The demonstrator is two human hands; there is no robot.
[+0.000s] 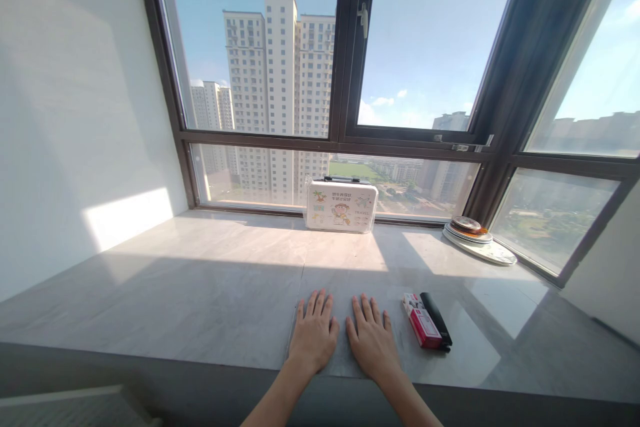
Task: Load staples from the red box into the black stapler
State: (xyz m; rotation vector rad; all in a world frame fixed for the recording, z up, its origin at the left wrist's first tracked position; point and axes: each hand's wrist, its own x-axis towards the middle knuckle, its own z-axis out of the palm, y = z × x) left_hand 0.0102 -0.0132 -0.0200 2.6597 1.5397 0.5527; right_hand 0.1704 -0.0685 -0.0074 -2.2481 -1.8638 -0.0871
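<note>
My left hand (314, 333) lies flat on the grey marble window sill (210, 307), palm down with the fingers a little apart. Beside it, my right hand (373, 337) rests the same way, also holding nothing. A narrow gap of bare stone separates the two thumbs. To the right of my right hand, apart from it, lies a black stapler (436, 320). Against the stapler's left side is a small red and white box (421, 321) with printing on it.
A white case (341, 207) with cartoon prints and a dark handle stands upright against the window (270, 177). Several stacked plates or dishes (480, 250) sit in the back right corner. A white wall (75, 113) bounds the sill on the left. The sill's front edge runs below my wrists.
</note>
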